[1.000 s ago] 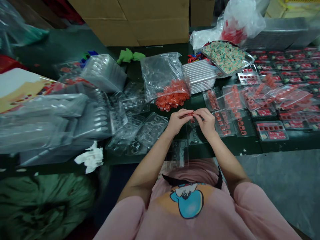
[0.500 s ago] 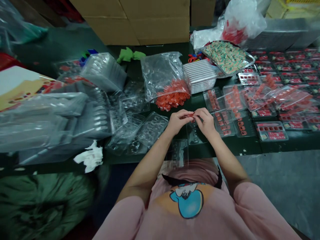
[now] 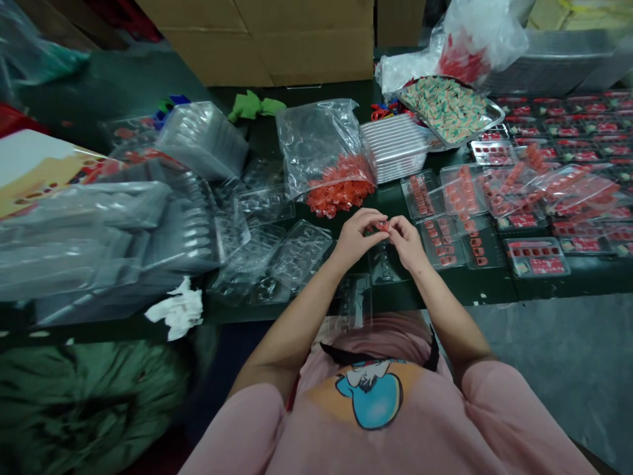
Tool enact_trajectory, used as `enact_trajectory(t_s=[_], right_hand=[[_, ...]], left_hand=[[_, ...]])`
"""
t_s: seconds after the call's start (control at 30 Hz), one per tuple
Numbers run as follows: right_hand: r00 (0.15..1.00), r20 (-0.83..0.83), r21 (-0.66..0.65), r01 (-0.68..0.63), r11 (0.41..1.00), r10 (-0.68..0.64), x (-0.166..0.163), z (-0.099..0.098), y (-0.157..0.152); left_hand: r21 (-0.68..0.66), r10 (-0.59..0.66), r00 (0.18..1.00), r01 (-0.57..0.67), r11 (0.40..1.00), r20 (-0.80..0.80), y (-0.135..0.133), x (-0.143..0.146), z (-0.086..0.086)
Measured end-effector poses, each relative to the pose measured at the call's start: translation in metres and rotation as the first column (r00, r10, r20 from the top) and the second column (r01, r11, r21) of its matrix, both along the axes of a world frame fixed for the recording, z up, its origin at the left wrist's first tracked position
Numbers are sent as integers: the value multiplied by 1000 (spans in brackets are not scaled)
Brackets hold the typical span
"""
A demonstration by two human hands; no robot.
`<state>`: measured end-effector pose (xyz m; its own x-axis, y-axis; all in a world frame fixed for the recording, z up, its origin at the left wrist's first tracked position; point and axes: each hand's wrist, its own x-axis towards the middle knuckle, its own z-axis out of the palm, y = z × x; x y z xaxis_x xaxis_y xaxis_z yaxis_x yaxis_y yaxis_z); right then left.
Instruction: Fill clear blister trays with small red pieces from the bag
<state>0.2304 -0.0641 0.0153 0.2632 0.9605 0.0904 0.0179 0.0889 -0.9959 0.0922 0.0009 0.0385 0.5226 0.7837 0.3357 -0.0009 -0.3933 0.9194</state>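
Between my two hands is a small red plastic piece (image 3: pixel 382 225), partly hidden by the fingers. My left hand (image 3: pixel 359 235) pinches it from one side, and the fingertips of my right hand (image 3: pixel 406 244) close on the other side. Under the hands lies a clear plastic tray (image 3: pixel 384 265) with moulded hollows. Just beyond my left hand, a pile of similar red pieces (image 3: pixel 341 188) spills from the mouth of a clear bag (image 3: pixel 316 135). Right of my right hand, clear trays (image 3: pixel 442 243) hold rows of red pieces.
Empty clear trays (image 3: pixel 299 257) lie loosely at the left, beside tall tray stacks (image 3: pixel 192 224). A tray of small pale-and-green pieces (image 3: pixel 448 109) stands at the back right, near filled packs (image 3: pixel 537 257). A cardboard box (image 3: pixel 297 46) closes off the back.
My left hand has shifted slightly and its fingers are more curled around the red piece. My right hand's fingertips have lowered a little. Other things stay in place.
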Motion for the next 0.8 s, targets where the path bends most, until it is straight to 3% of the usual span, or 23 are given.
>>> enact_trajectory(t_s=[0.1,0.23,0.37,0.53,0.8], right_hand=[[997,-79,-50,-14,999,10,3,-2,3],[997,-79,-109,9,994,-18,5,-5,4],[999,54,-133,11,991,-4,11,-11,0],[986,169,-116,32,993,-12,18,-13,-9],[974,227,-97,39,994,-16,18,-13,-12]], left_hand=[[139,0,991,19,990,-135,3,1,7],[198,51,979,-11,980,-200,3,5,7],[126,120,952,-87,988,-281,1,5,-8],[-25,31,927,-43,999,-373,-3,-1,-30],[82,-18,877,65,994,-481,-7,-6,-43]])
